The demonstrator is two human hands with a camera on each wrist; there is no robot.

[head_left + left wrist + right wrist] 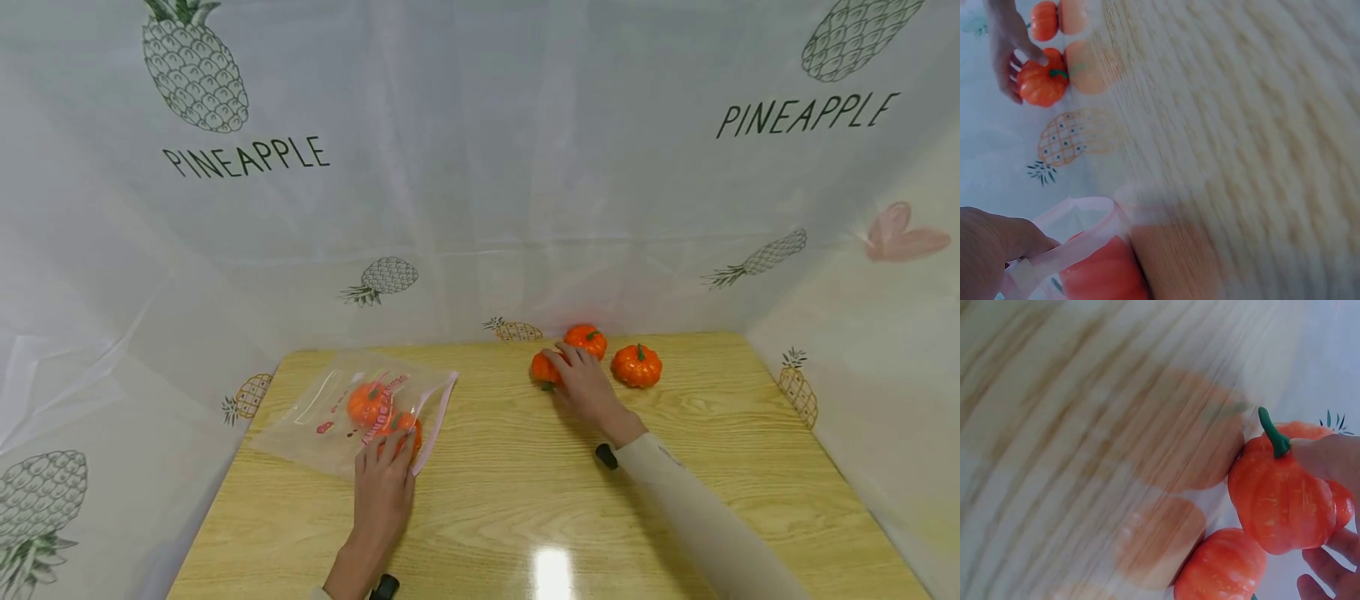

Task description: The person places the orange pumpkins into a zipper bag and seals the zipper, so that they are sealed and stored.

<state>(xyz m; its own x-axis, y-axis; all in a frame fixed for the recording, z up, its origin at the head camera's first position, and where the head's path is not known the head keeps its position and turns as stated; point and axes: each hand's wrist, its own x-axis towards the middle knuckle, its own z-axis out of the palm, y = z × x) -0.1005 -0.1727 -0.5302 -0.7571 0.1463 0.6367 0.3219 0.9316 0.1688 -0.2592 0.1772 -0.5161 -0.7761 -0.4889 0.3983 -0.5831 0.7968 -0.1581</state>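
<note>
A clear plastic bag with a pink-edged mouth lies on the left of the table. Inside it are two small orange toy pumpkins, the nearer one by the mouth. My left hand pinches the bag's rim there; its fingertips are partly hidden in the left wrist view. At the back of the table, my right hand grips another toy pumpkin, thumb beside its green stem and fingers on the far side. Two more pumpkins stand close by, one behind and one to the right.
The wooden table reflects light near its front. A white cloth printed with pineapples hangs behind the table and along both sides, close behind the pumpkins.
</note>
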